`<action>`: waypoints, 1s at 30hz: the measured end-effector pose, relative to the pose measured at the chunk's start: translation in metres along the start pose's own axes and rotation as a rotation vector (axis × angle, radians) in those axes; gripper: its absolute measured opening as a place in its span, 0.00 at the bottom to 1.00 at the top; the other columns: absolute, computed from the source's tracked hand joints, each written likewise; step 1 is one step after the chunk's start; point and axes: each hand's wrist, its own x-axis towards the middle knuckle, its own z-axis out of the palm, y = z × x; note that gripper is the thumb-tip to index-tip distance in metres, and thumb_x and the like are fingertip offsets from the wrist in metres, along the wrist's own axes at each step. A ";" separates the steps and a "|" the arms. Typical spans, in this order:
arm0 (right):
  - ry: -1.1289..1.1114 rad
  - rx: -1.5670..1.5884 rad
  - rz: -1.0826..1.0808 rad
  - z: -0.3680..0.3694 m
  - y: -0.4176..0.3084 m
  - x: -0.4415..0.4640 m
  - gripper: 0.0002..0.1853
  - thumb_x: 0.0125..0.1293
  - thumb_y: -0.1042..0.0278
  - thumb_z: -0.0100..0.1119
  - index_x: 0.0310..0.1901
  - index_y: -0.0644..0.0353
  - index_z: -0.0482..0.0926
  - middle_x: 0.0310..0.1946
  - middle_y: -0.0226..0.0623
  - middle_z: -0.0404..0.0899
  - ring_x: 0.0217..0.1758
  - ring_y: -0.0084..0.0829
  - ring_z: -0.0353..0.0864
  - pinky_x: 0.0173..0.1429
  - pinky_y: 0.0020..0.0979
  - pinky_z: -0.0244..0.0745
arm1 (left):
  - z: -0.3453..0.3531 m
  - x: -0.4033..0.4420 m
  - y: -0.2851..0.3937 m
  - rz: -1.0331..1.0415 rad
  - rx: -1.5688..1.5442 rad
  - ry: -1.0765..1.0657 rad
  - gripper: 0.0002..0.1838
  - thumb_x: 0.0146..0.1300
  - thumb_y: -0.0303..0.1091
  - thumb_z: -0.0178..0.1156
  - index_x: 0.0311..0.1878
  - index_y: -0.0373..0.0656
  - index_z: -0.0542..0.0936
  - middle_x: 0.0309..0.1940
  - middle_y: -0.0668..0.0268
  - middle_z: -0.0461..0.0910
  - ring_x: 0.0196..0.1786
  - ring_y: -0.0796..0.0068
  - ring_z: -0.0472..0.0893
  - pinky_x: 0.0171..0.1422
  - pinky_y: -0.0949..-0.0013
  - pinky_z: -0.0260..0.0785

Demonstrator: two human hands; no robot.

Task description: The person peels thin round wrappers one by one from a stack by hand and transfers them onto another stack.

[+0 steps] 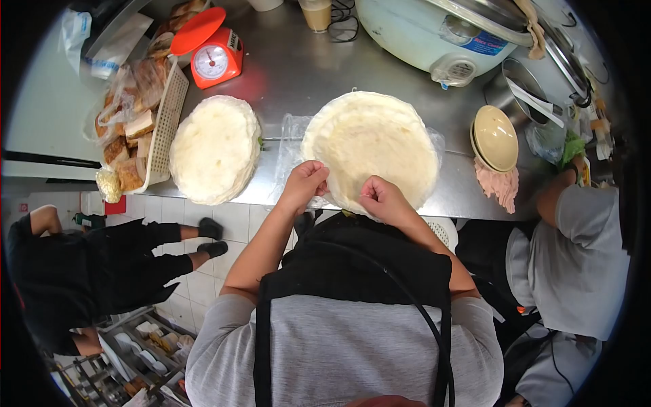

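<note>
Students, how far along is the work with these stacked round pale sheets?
Probably partway. The smaller stack, set apart on the metal counter, looks done. In hand is the larger stack: the left hand and right hand are pinched at its near edge. Its sheets seem to be what is left; how many is unclear.

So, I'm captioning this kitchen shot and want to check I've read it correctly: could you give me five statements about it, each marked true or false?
1. The red scale stands near the basket. True.
2. Both hands are at the smaller pale round. False: the left hand and right hand are at the larger pale round.
3. The tan bowls are stacked. True.
4. The drink cup stands on the scale. False: the cup stands on the counter.
5. The cloth by the bowls is blue. False: the cloth is pink.
</note>
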 end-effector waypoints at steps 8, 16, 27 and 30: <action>0.203 0.009 -0.045 0.023 -0.015 0.042 0.11 0.53 0.67 0.58 0.34 0.64 0.74 0.23 0.35 0.76 0.25 0.23 0.73 0.30 0.24 0.68 | 0.006 0.003 -0.004 -0.001 -0.041 -0.070 0.05 0.59 0.32 0.53 0.31 0.42 0.73 0.21 0.71 0.74 0.22 0.85 0.72 0.26 0.82 0.63; 0.120 0.003 0.022 0.025 -0.008 0.056 0.10 0.57 0.66 0.53 0.30 0.65 0.76 0.19 0.34 0.75 0.21 0.22 0.73 0.28 0.24 0.69 | 0.005 0.004 -0.013 0.026 -0.103 -0.056 0.03 0.57 0.27 0.50 0.28 0.42 0.71 0.20 0.69 0.73 0.21 0.83 0.71 0.26 0.81 0.64; 0.102 0.150 0.009 0.026 -0.002 0.050 0.08 0.59 0.69 0.51 0.30 0.65 0.75 0.19 0.31 0.74 0.21 0.20 0.72 0.28 0.22 0.68 | 0.014 0.007 -0.004 0.122 0.153 0.011 0.06 0.59 0.33 0.51 0.35 0.42 0.70 0.24 0.69 0.74 0.22 0.85 0.72 0.22 0.82 0.64; 0.162 0.101 -0.004 0.022 -0.001 0.048 0.08 0.59 0.70 0.50 0.30 0.65 0.74 0.20 0.31 0.75 0.21 0.20 0.72 0.28 0.22 0.69 | 0.014 0.012 -0.002 0.176 0.275 -0.013 0.08 0.59 0.34 0.52 0.38 0.41 0.71 0.27 0.69 0.76 0.23 0.86 0.72 0.21 0.83 0.64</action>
